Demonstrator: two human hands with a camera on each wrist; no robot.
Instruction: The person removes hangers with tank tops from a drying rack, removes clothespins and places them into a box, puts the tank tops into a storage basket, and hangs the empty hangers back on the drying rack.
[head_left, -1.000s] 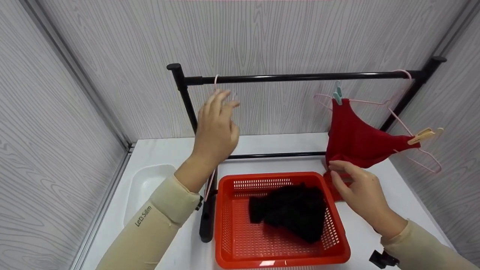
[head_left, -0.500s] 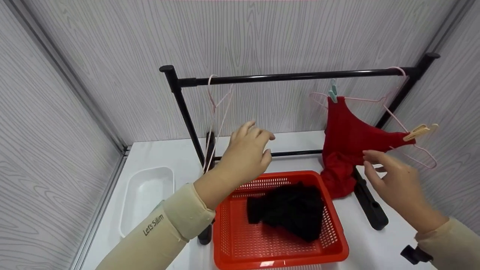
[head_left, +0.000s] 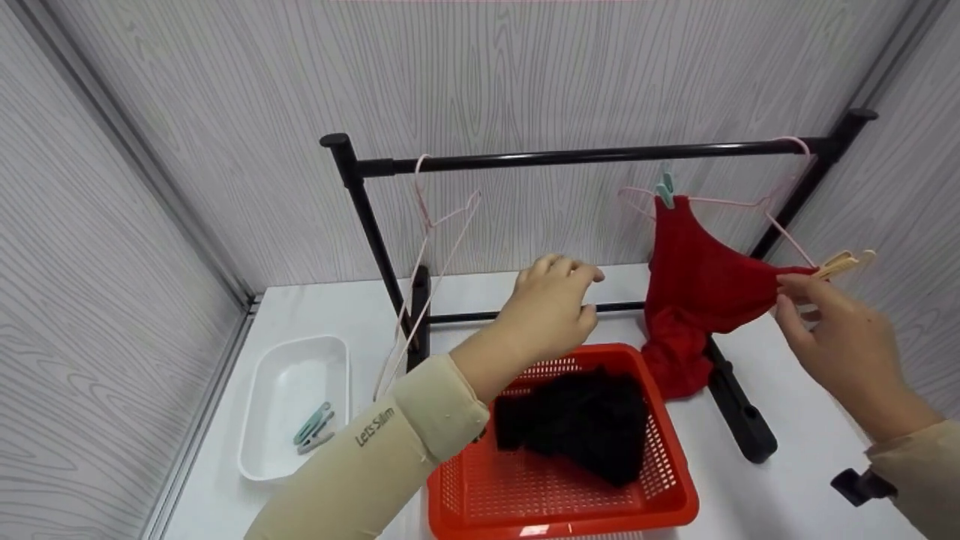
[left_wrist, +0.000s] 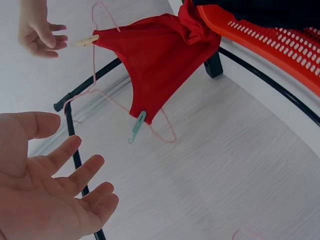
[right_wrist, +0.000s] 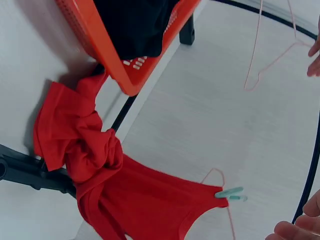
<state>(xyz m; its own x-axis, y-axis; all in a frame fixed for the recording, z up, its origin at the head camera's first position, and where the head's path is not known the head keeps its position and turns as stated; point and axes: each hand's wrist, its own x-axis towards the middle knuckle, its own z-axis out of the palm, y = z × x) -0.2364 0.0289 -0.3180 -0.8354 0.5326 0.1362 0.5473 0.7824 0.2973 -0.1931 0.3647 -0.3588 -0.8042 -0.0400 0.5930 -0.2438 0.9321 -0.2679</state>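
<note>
A red garment (head_left: 709,281) hangs from a pink hanger (head_left: 731,201) on the right. A green clothespin (head_left: 665,193) clips one corner, and a yellow clothespin (head_left: 838,264) the other. My right hand (head_left: 847,337) is in front of the yellow clothespin with loosely bent fingers; the left wrist view shows a gap between that hand (left_wrist: 40,35) and the clothespin. My left hand (head_left: 547,307) is held above the back of the red basket (head_left: 555,517), palm and spread fingers holding nothing. Another pink hanger (head_left: 431,225) hangs at the rail's left end.
A black rack (head_left: 570,156) spans the table. Black cloth (head_left: 585,420) lies in the basket. At the left, a white tray (head_left: 262,397) holds a green clothespin (head_left: 311,424) and a greyish one. The garment's lower end bunches beside the basket.
My left hand has moved right and down, away from the left hanger, which has swung. My right hand has moved right toward the yellow clothespin. The tray's clothespins have come into sight.
</note>
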